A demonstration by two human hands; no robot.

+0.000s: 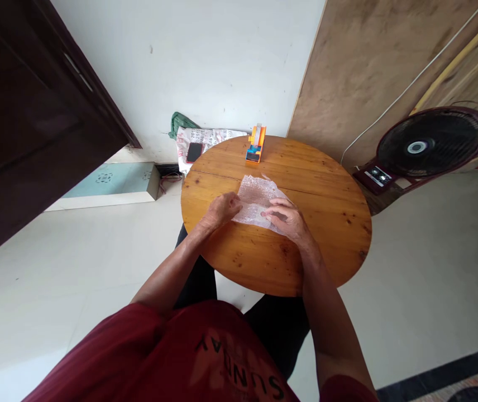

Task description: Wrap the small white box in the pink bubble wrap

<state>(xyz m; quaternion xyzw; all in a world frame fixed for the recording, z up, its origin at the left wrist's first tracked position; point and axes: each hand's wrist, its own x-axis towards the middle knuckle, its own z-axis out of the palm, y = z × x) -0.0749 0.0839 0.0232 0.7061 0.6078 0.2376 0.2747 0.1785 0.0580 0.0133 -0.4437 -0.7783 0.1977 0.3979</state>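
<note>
- Round wooden counter (326, 223) on pale floor tiles (55, 279). White wall (201, 56) behind, brown wood panel (368, 67) to the R.
- Bubble wrap sheet (256, 196) lies approx. mid-counter, a bit toward the far edge, well in from the rim all round.
- L hand (222, 209) is at the sheet's left edge, fingers curled onto it. Can't tell if they pinch the edge or just rest there.
- R hand (287, 218) lies on the sheet's near-right part, palm down, fingers open & spread, gripping nothing.
- Step in hand, as I read it: holding the wrap down & flattening it.
- To do it well: one hand pins as anchor, the other smooths outward w/ flat fingers.
- Light pressure only, so bubbles don't pop.
- Varnished wood is prob. slippery, so don't push both hands the same way.
- Sheet's far edge looks a bit crumpled & raised; worth working toward it.
- Orange tape dispenser (256, 146) stands at the counter's far edge, well apart from sheet & hands.
- Past the far-left edge, off the counter: printed sack (218, 135) w/ a dark phone (194, 152) on it, green bag (180, 121) behind, against the wall.
- Far R on the floor: black fan (431, 146) by the panel. White cable (410, 84) runs up it.
- Far L: dark cabinet (33, 123), w/ a pale low box (109, 184) below it.
</note>
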